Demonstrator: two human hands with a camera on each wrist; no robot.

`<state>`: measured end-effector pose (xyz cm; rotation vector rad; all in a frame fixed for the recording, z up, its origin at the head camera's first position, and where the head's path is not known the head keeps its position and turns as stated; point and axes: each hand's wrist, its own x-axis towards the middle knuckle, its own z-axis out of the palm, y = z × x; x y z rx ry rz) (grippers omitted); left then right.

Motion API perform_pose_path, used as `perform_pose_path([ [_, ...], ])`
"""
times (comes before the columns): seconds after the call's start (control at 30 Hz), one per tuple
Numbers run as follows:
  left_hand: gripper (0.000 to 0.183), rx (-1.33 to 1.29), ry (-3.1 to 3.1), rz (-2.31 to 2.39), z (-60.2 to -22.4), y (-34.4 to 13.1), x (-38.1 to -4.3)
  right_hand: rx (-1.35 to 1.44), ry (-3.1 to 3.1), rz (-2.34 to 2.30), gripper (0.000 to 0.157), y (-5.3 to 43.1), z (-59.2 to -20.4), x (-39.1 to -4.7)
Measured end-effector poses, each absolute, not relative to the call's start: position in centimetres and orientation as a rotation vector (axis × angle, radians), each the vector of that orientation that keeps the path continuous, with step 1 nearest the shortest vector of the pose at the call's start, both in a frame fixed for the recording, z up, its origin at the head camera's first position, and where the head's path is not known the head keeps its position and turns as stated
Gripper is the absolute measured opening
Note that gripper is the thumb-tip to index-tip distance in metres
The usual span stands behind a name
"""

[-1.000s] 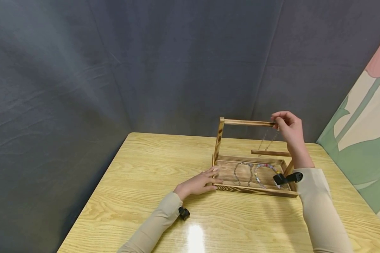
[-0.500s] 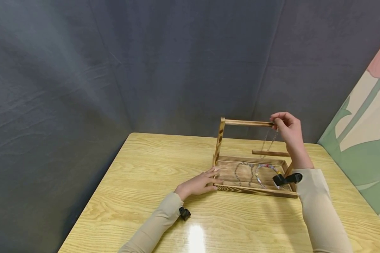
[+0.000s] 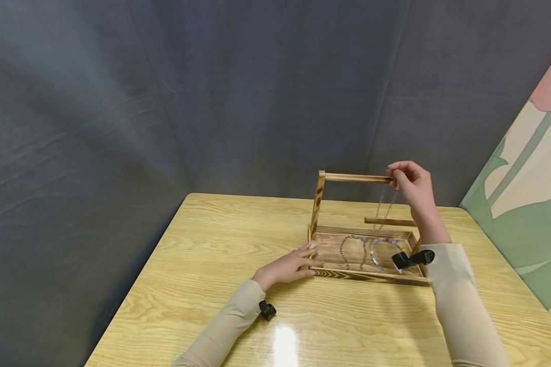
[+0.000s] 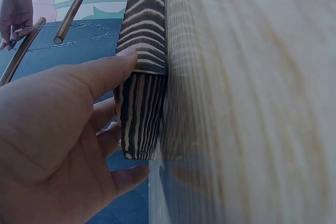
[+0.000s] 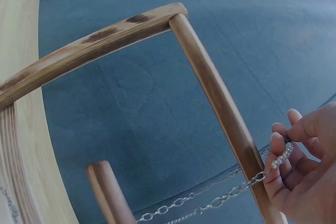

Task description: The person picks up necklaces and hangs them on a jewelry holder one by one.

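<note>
A scorched-wood jewelry stand (image 3: 367,276) has a shallow tray, a tall top rail (image 3: 355,178) and a lower bar (image 3: 387,222). My right hand (image 3: 412,183) pinches a silver chain necklace (image 5: 217,202) by its pearl-beaded end, right at the top rail. In the right wrist view the chain's two strands run past the rail toward the lower bar. My left hand (image 3: 286,264) holds the tray's front left corner, its thumb (image 4: 113,72) against the striped front wall. Inside the tray lie a silver chain (image 3: 342,250) and a colourful beaded bracelet (image 3: 385,239).
The stand is on a light wood-grain table (image 3: 220,244). A dark grey curtain (image 3: 257,102) hangs behind and to the left. On the right is a flower-patterned panel (image 3: 528,204). The right wrist's black camera (image 3: 401,260) overlaps the tray's right part.
My right hand has shifted slightly left along the top rail with the necklace, whose hanging strands have swung a little. My left hand has stayed at the tray corner.
</note>
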<state>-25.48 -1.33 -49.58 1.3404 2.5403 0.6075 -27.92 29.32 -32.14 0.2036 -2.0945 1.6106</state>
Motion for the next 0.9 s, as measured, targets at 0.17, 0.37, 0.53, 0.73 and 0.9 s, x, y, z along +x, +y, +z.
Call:
perform_pose_path([
  [0.17, 0.044, 1.332, 2.543, 0.612, -49.7, -1.3, -25.5, 0.198, -2.108, 1.586, 0.023, 29.0, -31.9, -28.0],
  [0.37, 0.044, 1.35, 2.546, 0.61, -49.6, -1.4, -25.4, 0.198, -2.122, 1.58, 0.018, 28.8, -32.0, -28.0],
  [0.53, 0.043, 1.383, 2.55, 0.622, -49.6, -1.4, -25.4, 0.204, -2.137, 1.579, 0.019, 28.6, -32.0, -28.0],
  [0.73, 0.043, 1.37, 2.539, 0.625, -49.7, -1.4, -25.5, 0.24, -2.105, 1.63, 0.019, 28.4, -32.0, -28.2],
  [0.9, 0.043, 1.358, 2.527, 0.627, -49.9, -1.4, -25.6, 0.253, -2.103, 1.639, 0.017, 28.2, -31.9, -28.1],
])
